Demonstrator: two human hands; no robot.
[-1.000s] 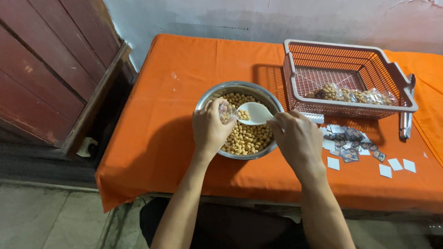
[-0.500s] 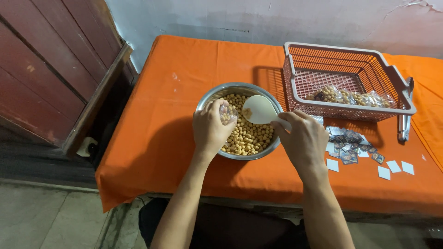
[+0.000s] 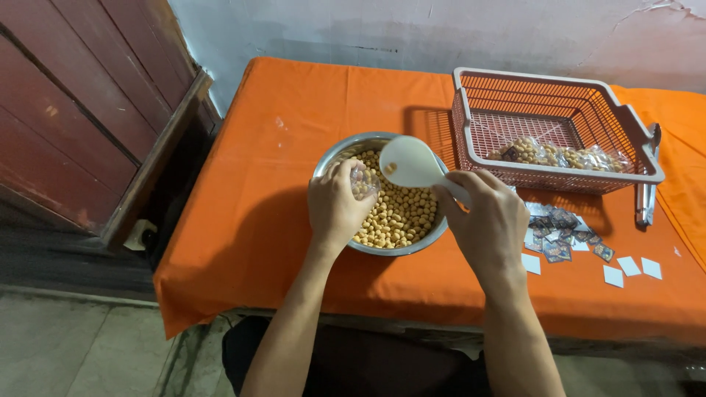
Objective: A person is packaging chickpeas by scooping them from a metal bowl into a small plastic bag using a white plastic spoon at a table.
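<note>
A steel bowl (image 3: 334, 151) full of small round tan snack balls (image 3: 404, 213) stands on the orange tablecloth (image 3: 279, 213). My left hand (image 3: 334, 206) holds a small clear plastic bag (image 3: 362, 180) over the bowl, with a few balls inside it. My right hand (image 3: 489, 220) grips the handle of a white plastic scoop (image 3: 412, 163), tipped up above the bowl next to the bag, with one ball on its face.
A pink plastic basket (image 3: 559, 176) at the right holds filled clear bags of the same snack (image 3: 551, 153). In front of it lie several small printed packets (image 3: 559, 235) and white paper squares (image 3: 629, 266). A metal tool (image 3: 647, 191) lies by the basket. A wooden door (image 3: 81, 110) stands left.
My right hand has lifted the scoop out of the snack balls and raised it, tilted, beside the bag. My left hand has stayed over the bowl with the bag.
</note>
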